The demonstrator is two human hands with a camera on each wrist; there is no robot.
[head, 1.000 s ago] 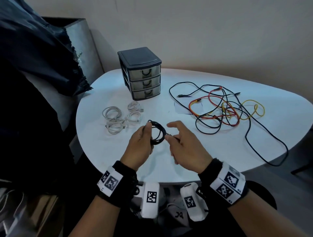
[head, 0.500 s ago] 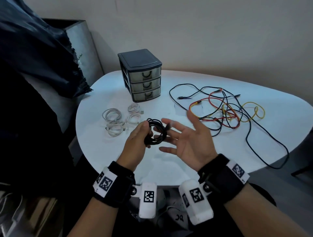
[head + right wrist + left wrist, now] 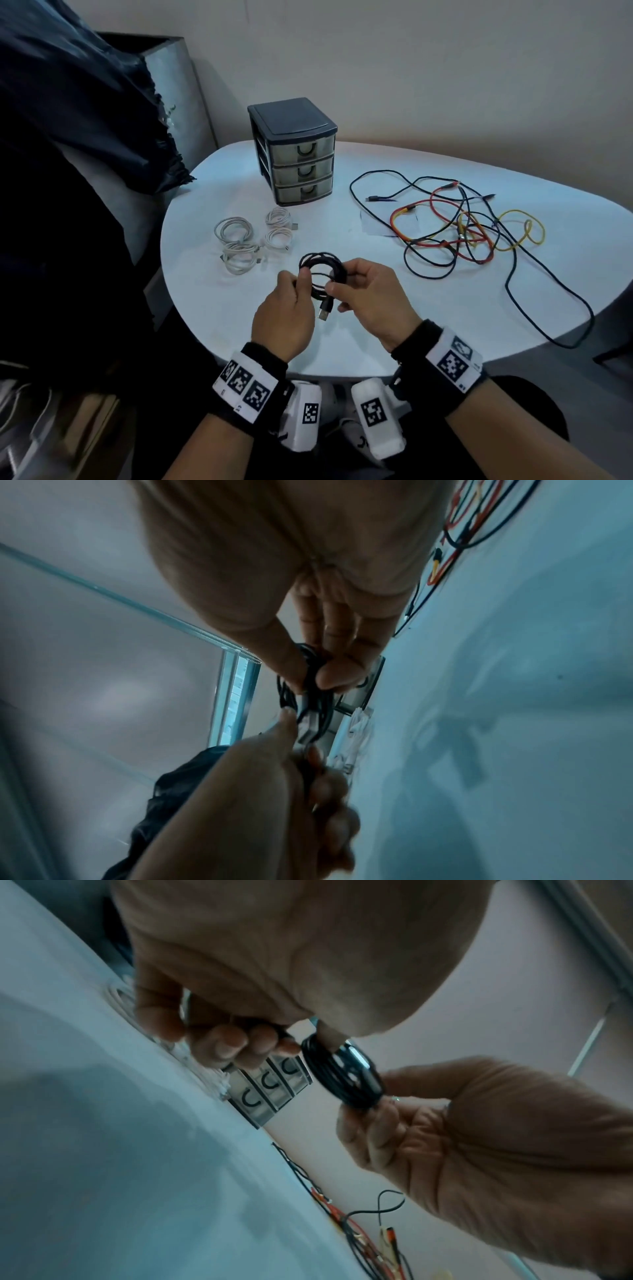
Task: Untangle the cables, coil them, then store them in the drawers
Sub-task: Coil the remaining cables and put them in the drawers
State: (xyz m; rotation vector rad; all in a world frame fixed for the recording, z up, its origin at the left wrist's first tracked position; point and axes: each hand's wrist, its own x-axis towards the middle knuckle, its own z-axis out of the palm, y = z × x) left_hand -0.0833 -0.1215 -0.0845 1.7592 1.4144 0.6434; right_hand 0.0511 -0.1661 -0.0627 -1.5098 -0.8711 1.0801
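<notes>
- The small black coiled cable [image 3: 320, 270] is held in the air above the near edge of the round white table [image 3: 428, 318], its silver USB plug [image 3: 324, 310] hanging loose below the loops.
- The left hand [image 3: 286, 318] pinches the coil's left side, fingers curled round the strands; the right hand [image 3: 371, 301] grips the right side between thumb and curled fingers.
- Judged from this, the step in hand is finishing the coil: the free plug end is not yet tucked.
- The next move calls for wrapping or threading that tail round the loops while one hand keeps them bunched, or they may spring apart.
- Four white coiled cables [image 3: 236, 246] lie on the table to the left, not yet stored.
- The dark three-drawer plastic organiser [image 3: 298, 161] stands behind them, all drawers closed.
- A tangle of black, red and yellow cables [image 3: 469, 233] lies to the right, untouched.
</notes>
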